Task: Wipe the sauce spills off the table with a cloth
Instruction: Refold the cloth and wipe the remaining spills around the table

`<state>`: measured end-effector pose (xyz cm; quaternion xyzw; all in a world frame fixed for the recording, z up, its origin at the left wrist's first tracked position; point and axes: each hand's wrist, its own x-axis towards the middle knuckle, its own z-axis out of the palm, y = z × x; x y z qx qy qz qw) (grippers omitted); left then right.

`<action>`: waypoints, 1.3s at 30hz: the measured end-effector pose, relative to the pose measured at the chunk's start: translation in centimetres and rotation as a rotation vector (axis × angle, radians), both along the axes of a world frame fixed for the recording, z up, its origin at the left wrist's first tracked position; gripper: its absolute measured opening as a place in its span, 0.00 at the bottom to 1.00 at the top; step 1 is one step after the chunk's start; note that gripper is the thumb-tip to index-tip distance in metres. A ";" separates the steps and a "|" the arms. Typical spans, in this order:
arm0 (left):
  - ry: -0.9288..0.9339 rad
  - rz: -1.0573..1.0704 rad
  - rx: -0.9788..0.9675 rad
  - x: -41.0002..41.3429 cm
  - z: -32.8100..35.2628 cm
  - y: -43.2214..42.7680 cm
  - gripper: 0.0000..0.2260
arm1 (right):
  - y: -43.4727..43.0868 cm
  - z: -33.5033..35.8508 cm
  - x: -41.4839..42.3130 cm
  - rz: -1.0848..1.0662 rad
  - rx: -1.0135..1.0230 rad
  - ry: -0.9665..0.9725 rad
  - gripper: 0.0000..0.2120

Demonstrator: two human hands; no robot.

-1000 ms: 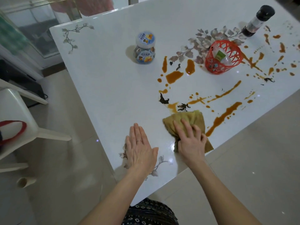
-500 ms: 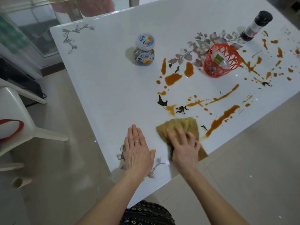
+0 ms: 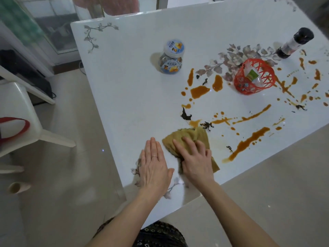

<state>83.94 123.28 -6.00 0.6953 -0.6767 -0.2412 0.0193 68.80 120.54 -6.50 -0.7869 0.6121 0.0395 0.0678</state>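
Observation:
A crumpled tan cloth lies near the front corner of the white table. My right hand presses flat on it, fingers spread and fairly straight. My left hand rests flat on the table just left of the cloth, fingers straight and together. Orange-brown sauce spills and streaks spread across the table's middle and right, with small dark scraps among them. A faint wet smear lies right of the cloth.
A jar with a blue-and-white lid stands mid-table. A red plastic basket and a dark-capped bottle stand at the right. A white chair is on the left, beside the table. The table's edge runs just behind my hands.
My right hand has slid the cloth leftward along the front edge, off the lower end of the long streak, leaving a faint smear. My left hand has stayed flat in place.

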 end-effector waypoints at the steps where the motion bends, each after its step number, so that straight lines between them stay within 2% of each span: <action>1: 0.004 0.003 -0.003 0.0 0.0 0.0 0.43 | -1.2 0.0 -0.2 -0.094 0.001 -0.002 0.31; 3: 0.032 0.014 -0.010 0.0 0.0 0.1 0.44 | -1.9 0.2 0.9 -0.229 -0.016 -0.034 0.31; 4: 0.044 0.025 -0.030 0.0 -0.2 0.1 0.45 | -1.4 0.2 1.7 -0.211 -0.025 -0.038 0.31; 8: 0.036 0.069 -0.089 -0.1 -0.4 -0.2 0.48 | 0.3 0.3 1.9 0.050 0.013 -0.003 0.29; 12: 0.053 0.091 -0.068 0.0 -0.2 0.0 0.48 | -4.5 0.4 2.9 -0.091 0.015 -0.057 0.29; 16: 0.080 0.180 -0.065 -0.1 -0.1 -0.5 0.51 | -4.5 0.2 3.9 0.183 0.027 -0.041 0.30; 21: 0.068 0.279 -0.060 -0.9 0.2 -0.5 0.57 | -9.3 0.5 6.2 0.260 0.050 -0.022 0.31; 28: 0.061 0.361 -0.053 -0.5 0.8 -0.5 0.59 | -12.4 0.7 11.0 0.576 0.053 0.057 0.30; 30: 0.103 0.398 -0.089 -0.4 0.8 -0.4 0.55 | -12.3 0.5 11.7 0.659 0.025 0.078 0.30; 33: 0.155 0.567 -0.225 -0.3 0.9 0.2 0.38 | -11.3 -0.3 11.8 0.739 0.017 0.069 0.28; 35: 0.111 0.656 -0.338 0.0 0.9 0.4 0.30 | -10.0 -0.6 11.8 0.771 0.012 0.052 0.27; 39: 0.065 0.752 -0.436 1.5 1.0 -0.6 0.25 | -7.3 -0.3 11.2 0.842 0.027 0.032 0.24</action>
